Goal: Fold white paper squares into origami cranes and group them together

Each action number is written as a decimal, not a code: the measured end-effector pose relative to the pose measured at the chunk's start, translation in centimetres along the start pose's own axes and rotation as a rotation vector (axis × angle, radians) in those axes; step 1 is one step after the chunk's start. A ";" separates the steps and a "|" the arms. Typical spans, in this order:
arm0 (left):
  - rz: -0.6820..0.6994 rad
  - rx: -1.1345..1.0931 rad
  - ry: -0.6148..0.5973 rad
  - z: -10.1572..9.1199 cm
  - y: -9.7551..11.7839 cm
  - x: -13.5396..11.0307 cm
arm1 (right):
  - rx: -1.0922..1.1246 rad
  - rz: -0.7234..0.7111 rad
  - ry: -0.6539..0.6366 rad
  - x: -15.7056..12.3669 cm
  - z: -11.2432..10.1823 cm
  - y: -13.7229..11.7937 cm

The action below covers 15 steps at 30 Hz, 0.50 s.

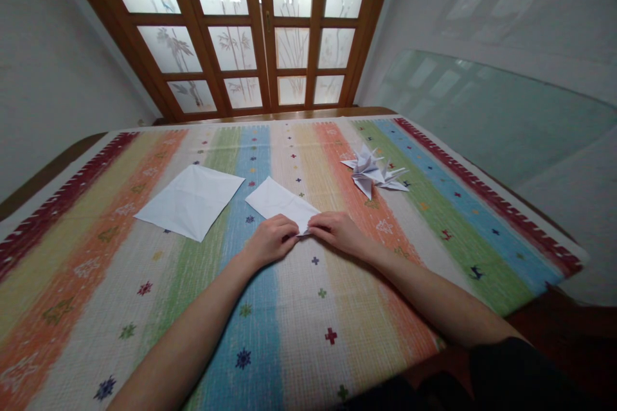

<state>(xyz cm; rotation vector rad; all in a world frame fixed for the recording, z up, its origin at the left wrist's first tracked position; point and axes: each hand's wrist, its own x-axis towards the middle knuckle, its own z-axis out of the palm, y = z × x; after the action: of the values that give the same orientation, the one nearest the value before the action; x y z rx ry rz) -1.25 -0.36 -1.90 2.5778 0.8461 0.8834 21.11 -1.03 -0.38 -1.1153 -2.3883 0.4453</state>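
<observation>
Folded white paper (pixel 282 203) at frame centre is pinched at its near corner by left hand (pixel 270 241) and right hand (pixel 337 231), whose grip should press edges aligned flat against the bench (pixel 299 308).

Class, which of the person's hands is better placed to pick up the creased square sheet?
Probably left: the left hand lies on the side of the creased square sheet; the right hand would have to cross over.

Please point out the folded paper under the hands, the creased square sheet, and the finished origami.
folded paper (pixel 277 200), head view, its flat upper face
creased square sheet (pixel 190 200), head view, centre
finished origami (pixel 372 171), head view, body
</observation>
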 end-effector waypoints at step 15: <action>0.130 0.234 -0.002 0.3 0.1 -0.3 | -0.094 -0.109 0.021 0.2 0.9 -1.1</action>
<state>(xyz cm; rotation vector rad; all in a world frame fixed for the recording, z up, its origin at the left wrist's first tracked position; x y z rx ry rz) -1.17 -0.65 -2.18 2.8632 0.8328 0.8633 19.85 -1.66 -0.52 -1.0180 -2.4590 0.2850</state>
